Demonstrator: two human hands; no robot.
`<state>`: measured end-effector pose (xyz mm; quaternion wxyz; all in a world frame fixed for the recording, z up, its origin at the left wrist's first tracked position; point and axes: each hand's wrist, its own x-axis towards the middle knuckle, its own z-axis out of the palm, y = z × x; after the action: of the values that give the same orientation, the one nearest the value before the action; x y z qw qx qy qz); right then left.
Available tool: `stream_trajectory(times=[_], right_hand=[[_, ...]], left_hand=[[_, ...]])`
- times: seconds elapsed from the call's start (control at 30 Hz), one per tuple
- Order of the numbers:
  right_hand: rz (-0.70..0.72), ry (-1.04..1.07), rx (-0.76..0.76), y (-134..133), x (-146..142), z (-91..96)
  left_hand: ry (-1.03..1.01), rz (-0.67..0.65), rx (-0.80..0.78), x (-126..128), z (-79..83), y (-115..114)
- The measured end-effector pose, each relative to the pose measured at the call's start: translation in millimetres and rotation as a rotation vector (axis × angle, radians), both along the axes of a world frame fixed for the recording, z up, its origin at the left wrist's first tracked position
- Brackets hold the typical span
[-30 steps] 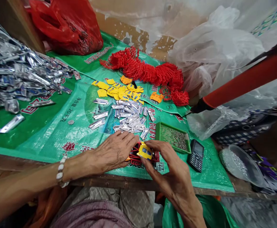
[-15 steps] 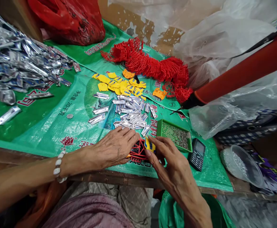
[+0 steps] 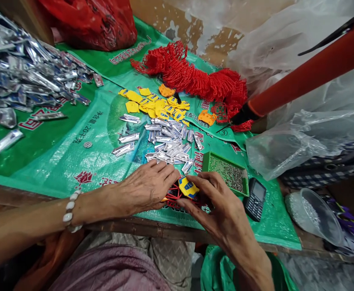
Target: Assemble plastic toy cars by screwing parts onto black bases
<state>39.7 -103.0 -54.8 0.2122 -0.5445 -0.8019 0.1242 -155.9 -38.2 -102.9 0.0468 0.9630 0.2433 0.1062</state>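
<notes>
Close to the table's front edge, my left hand (image 3: 146, 186) is closed over a red lattice frame (image 3: 173, 194) with dark parts inside, pressing it to the sheet. A small yellow and blue plastic panel (image 3: 188, 188) lies over the frame's right end, pinched by my right hand (image 3: 218, 200) between thumb and fingers. My left palm hides much of the frame. Just beyond the hands are silver foil-like strips (image 3: 169, 141), with a pile of similar yellow panels (image 3: 157, 106) behind them.
Red lattice frames (image 3: 195, 79) form a long row at the back. A green tray (image 3: 207, 161) of small metal pieces and a keypad phone (image 3: 255, 198) sit right of my hands. Silver packets (image 3: 28, 72) are heaped at left. An orange-red pole (image 3: 304, 72) slants in from the right.
The yellow panel has turned, so its blue-marked face shows more, and sits slightly further left on the frame. My right thumb has shifted left and down. My left hand stays put.
</notes>
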Motion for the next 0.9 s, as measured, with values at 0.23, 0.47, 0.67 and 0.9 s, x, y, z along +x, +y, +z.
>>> stream_trajectory(times=[0.23,0.47,0.67,0.9], right_hand=[[0.109,0.035,-0.135,1.8,15.8,9.5],[0.280,-0.011,-0.064,17.3,14.8,9.6],[0.224,0.142,0.001,11.7,20.0,8.0],[0.174,0.018,0.156,6.9,13.7,-1.0]], left_hand=[[0.026,-0.001,0.005,0.6,3.5,-0.7],[-0.003,0.004,0.033,0.2,2.7,-1.9],[-0.034,0.006,0.026,1.9,-1.5,-0.3],[-0.032,0.010,0.036,1.1,-5.9,-1.0]])
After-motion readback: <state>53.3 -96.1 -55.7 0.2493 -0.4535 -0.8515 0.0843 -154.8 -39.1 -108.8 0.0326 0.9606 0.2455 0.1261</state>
